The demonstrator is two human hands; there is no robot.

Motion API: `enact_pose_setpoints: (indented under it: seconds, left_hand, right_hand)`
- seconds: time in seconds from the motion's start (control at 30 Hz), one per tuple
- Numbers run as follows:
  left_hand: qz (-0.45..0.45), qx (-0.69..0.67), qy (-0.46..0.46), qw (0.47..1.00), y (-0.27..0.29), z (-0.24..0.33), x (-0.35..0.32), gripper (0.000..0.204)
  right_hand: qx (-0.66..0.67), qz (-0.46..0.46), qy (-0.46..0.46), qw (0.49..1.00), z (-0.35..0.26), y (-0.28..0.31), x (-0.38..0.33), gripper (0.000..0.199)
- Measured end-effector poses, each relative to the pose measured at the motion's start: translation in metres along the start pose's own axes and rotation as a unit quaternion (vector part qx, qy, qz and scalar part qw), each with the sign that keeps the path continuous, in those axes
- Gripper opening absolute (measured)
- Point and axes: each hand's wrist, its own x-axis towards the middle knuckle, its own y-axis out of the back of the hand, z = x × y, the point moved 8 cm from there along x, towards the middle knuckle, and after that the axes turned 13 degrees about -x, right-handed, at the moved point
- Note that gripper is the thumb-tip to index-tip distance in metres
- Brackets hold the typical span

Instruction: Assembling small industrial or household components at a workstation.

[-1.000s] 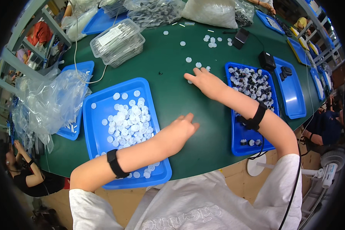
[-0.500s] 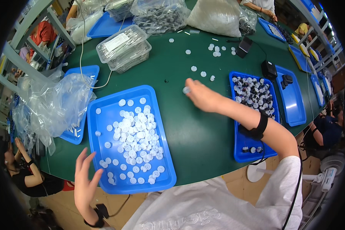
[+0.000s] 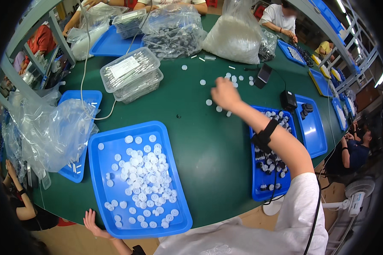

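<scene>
My right hand (image 3: 225, 94) reaches over the green table among loose white plastic discs (image 3: 209, 102). Its fingers are curled in, and whatever they may hold is hidden. By the table's near edge, my left hand (image 3: 92, 223) is open with fingers spread, beside the lower left corner of a blue tray (image 3: 184, 212). Many small translucent white discs (image 3: 147, 174) lie heaped in that tray, with several strewn around the heap. Under my right forearm stands another blue tray (image 3: 258, 193), holding black-and-white round parts (image 3: 270, 163).
Stacked clear boxes of thin rods (image 3: 130, 70) and a bag of white pieces (image 3: 234, 40) stand farther back. Crumpled plastic bags (image 3: 51, 136) lie at left. A black adapter (image 3: 288, 100) and a blue tray (image 3: 312, 127) are at right. Other people sit around the table.
My right hand has moved up and slightly right, to the loose discs; the white disc at its fingertips no longer shows. My left hand has lowered to the table edge. The view has tilted upward.
</scene>
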Motion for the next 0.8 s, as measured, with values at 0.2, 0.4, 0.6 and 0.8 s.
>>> enact_pose_setpoints:
  seconds: [0.2,0.4,0.6,0.8]
  left_hand:
    - [0.038,-0.070,0.068,0.994,-0.002,-0.018,-0.008,0.051]
    - [0.043,-0.051,0.053,0.996,-0.002,-0.016,-0.008,0.054]
    - [0.064,-0.098,0.069,0.991,-0.004,-0.023,-0.010,0.055]
    - [0.063,-0.119,0.084,0.987,0.000,-0.024,-0.012,0.055]
  right_hand:
    - [-0.286,-0.186,-0.028,0.940,0.143,-0.027,0.040,0.046]
    - [-0.338,-0.194,0.062,0.919,0.146,-0.049,0.050,0.048]
    - [-0.109,-0.079,-0.019,0.991,0.201,-0.066,0.075,0.037]
    - [0.122,-0.094,-0.117,0.981,0.175,-0.077,0.078,0.051]
